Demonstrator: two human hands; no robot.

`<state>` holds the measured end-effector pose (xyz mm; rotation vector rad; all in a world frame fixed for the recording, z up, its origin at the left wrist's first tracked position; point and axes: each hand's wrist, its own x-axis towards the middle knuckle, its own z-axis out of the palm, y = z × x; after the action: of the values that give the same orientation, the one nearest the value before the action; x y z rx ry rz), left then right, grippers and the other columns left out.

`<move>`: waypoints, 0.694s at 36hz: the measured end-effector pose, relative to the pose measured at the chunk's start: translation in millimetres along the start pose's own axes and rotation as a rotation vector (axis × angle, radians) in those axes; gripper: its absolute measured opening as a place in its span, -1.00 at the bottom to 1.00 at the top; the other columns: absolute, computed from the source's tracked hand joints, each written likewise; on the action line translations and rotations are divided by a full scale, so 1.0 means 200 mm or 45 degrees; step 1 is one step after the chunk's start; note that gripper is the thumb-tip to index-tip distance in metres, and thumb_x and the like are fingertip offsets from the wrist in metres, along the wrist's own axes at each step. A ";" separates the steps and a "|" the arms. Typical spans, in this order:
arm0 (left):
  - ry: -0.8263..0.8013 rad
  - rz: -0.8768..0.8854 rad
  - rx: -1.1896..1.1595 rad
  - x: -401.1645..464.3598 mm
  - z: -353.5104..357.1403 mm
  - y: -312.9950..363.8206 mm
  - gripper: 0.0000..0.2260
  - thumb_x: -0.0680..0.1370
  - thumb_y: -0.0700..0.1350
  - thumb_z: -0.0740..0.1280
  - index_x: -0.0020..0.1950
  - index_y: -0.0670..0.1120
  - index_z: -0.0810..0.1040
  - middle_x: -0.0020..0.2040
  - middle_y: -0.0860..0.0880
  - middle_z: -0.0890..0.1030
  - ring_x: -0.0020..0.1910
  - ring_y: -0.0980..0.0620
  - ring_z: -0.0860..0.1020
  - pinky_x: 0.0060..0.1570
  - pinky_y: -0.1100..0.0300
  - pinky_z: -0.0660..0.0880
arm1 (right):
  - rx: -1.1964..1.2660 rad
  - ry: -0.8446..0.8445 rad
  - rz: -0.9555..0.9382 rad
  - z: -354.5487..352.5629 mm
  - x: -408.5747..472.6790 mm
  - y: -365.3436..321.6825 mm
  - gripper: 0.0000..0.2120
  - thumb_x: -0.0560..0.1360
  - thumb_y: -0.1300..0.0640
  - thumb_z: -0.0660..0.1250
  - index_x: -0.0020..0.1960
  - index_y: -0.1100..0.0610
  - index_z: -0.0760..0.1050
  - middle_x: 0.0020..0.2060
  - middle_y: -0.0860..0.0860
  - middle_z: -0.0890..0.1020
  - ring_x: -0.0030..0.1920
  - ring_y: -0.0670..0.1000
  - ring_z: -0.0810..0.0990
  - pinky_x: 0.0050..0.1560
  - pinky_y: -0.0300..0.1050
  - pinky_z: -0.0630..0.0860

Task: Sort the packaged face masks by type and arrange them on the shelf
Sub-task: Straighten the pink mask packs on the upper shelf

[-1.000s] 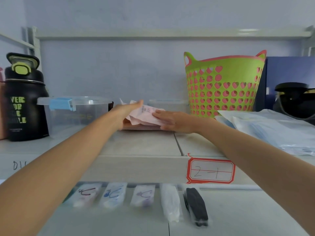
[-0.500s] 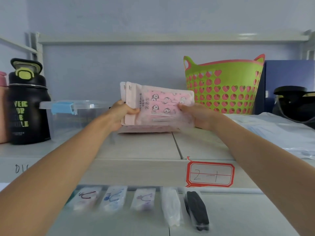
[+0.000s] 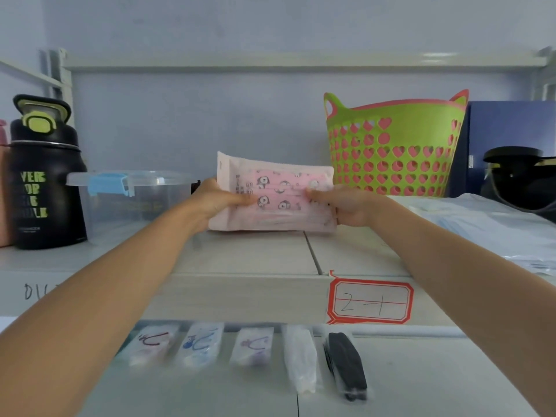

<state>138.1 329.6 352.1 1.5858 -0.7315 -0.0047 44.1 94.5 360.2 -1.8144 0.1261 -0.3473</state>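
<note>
Your left hand (image 3: pixel 218 200) and right hand (image 3: pixel 346 204) each grip one end of a pink mask pack (image 3: pixel 275 195), standing on the shelf (image 3: pixel 255 257); five wrapped masks (image 3: pixel 254 346) lie below; one basket (image 3: pixel 394 145) behind.

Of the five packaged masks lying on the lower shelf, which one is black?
The black mask, rightmost in the row; the other four are pale.

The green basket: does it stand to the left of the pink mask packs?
No, the green basket stands right of the pink mask packs, behind the right hand.
</note>
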 end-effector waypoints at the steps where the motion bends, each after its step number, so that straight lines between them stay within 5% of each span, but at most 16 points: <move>1: 0.067 0.032 -0.036 0.01 0.00 0.01 -0.61 0.30 -0.22 0.59 0.08 -0.08 0.60 -0.07 0.04 0.70 -0.08 0.09 0.66 -0.10 0.20 0.60 | 0.062 0.022 -0.031 0.01 0.00 -0.02 -0.28 0.27 -0.14 0.47 0.31 0.23 0.47 0.26 0.14 0.56 0.26 0.13 0.54 0.32 0.15 0.41; 4: 0.285 0.108 -0.228 0.03 -0.02 0.04 -0.58 0.35 -0.22 0.57 0.15 -0.08 0.55 -0.02 0.02 0.67 -0.08 0.09 0.64 -0.09 0.12 0.62 | 0.216 0.256 -0.042 0.02 0.04 -0.08 -0.32 0.41 -0.38 0.23 0.24 0.15 0.42 0.12 0.04 0.54 0.15 0.09 0.54 0.30 0.13 0.35; 7: 0.504 0.169 -0.311 0.06 -0.02 0.06 -0.52 0.34 -0.18 0.58 0.22 -0.08 0.53 0.04 0.02 0.66 -0.04 0.08 0.64 -0.05 0.09 0.61 | 0.157 0.510 0.094 0.02 0.13 -0.09 -0.45 0.58 -0.28 -0.02 0.00 0.19 0.44 -0.15 0.08 0.52 -0.11 0.08 0.51 0.05 0.05 0.40; 9: 0.576 0.212 -0.278 0.07 -0.02 0.05 -0.53 0.34 -0.17 0.58 0.18 -0.06 0.51 0.02 0.04 0.65 -0.04 0.09 0.63 0.00 0.09 0.60 | -0.209 0.513 0.248 0.06 0.15 -0.05 -0.53 0.61 -0.20 0.00 -0.08 0.19 0.41 -0.19 0.09 0.50 -0.24 0.06 0.46 -0.10 -0.04 0.40; 12: 0.603 0.264 -0.195 0.09 -0.01 0.03 -0.54 0.31 -0.15 0.59 0.10 0.02 0.47 0.03 0.05 0.65 0.00 0.05 0.63 0.08 0.01 0.59 | -0.804 0.373 0.364 0.15 0.15 -0.03 -0.50 0.61 -0.17 0.06 0.33 0.19 0.35 0.15 0.17 0.51 -0.06 0.10 0.51 -0.03 -0.06 0.43; 15: 0.648 0.273 -0.138 0.10 -0.02 0.02 -0.55 0.33 -0.14 0.58 0.11 0.01 0.45 0.04 0.05 0.64 0.01 0.05 0.62 0.09 0.03 0.58 | -0.974 0.275 0.388 0.22 0.15 -0.04 -0.29 0.56 -0.26 0.14 0.50 0.20 0.14 0.36 0.19 0.36 0.22 0.16 0.46 0.17 -0.03 0.41; 19: 0.647 0.266 -0.089 0.12 -0.02 0.00 -0.56 0.33 -0.14 0.58 0.10 0.00 0.44 0.04 0.04 0.63 0.01 0.03 0.62 0.09 0.04 0.58 | -0.944 0.217 0.394 0.24 0.19 -0.03 -0.19 0.45 -0.24 0.35 0.50 0.20 0.17 0.24 0.16 0.44 0.06 0.12 0.44 0.16 -0.07 0.41; 25: 0.665 0.230 -0.096 0.12 -0.03 0.00 -0.55 0.34 -0.13 0.58 0.09 0.00 0.43 0.07 0.03 0.62 0.04 0.01 0.61 0.10 0.00 0.57 | -0.259 0.355 0.435 0.13 0.20 -0.02 -0.53 0.47 0.26 0.41 0.34 0.23 0.36 0.02 0.13 0.55 0.02 0.09 0.54 0.20 0.02 0.51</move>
<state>160.4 323.5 362.7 1.3603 -0.4520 0.4913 88.6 108.9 363.8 -1.8939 0.6789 -0.3503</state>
